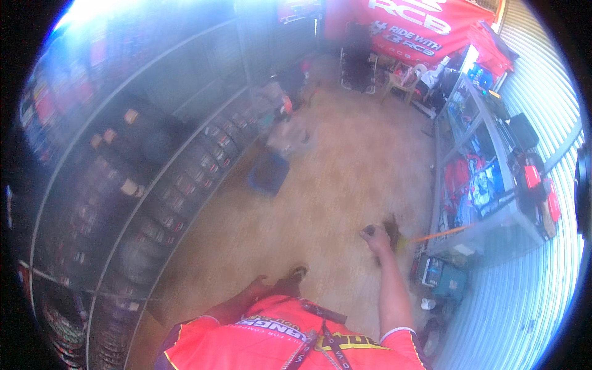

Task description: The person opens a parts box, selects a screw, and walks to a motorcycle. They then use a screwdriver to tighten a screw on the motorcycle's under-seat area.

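Head view: our right hand (377,239) beside the broom (402,242), 4 o'clock.
We note its fingers curled together; we cannot tell whether they are clamped on the broom. The broom's orange stick (439,234) slants toward 3 o'clock, near the glass cabinet (507,213). At 7 o'clock, our left hand (253,288) is dark and blurred near the red shirt (246,345); its grip we cannot tell. Tyres (185,184) line 9 o'clock.

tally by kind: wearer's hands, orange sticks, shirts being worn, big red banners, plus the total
hands (left hand, right hand): 2
orange stick: 1
worn shirt: 1
big red banner: 1
total: 5
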`<state>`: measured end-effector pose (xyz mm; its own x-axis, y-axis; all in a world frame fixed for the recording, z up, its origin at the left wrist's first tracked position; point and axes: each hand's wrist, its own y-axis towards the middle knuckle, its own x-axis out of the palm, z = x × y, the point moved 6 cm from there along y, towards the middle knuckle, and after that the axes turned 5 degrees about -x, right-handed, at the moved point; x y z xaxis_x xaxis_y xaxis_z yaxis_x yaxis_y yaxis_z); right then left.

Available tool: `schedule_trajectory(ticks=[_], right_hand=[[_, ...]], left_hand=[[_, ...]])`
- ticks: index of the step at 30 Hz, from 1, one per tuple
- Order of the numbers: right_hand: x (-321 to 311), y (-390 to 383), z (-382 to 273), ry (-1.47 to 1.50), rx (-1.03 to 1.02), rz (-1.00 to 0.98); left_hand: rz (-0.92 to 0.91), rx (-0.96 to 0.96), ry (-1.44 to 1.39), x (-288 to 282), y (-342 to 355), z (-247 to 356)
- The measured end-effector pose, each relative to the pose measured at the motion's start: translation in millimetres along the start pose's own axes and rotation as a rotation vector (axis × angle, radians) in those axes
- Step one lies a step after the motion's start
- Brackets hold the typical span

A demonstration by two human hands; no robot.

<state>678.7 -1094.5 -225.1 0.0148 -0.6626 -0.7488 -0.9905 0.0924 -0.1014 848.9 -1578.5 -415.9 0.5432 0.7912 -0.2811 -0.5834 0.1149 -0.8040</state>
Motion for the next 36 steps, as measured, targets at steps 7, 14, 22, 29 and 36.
schedule_trajectory(ticks=[7,14,22,29,36], right_hand=[[60.9,23.5,226.2,-0.18,0.562,-0.524],[82.4,73.6,322.6,-0.177,0.737,-0.817],[-10.3,495.8,374.4,-0.154,0.507,-0.568],[-234.5,997.8,196.9,-0.108,0.083,-0.093],[-230.3,1184.8,200.1,0.083,0.027,-0.14]], left_hand=[[-0.043,-0.02,-0.114,-61.5,203.4,158.9],[-0.094,-0.1,0.17,-106.5,300.0,282.8],[-0.099,0.463,0.43,-155.2,435.5,543.7],[0.081,0.283,-0.076,-244.8,578.6,765.7],[0.015,0.0,-0.59,-332.0,789.7,888.5]])
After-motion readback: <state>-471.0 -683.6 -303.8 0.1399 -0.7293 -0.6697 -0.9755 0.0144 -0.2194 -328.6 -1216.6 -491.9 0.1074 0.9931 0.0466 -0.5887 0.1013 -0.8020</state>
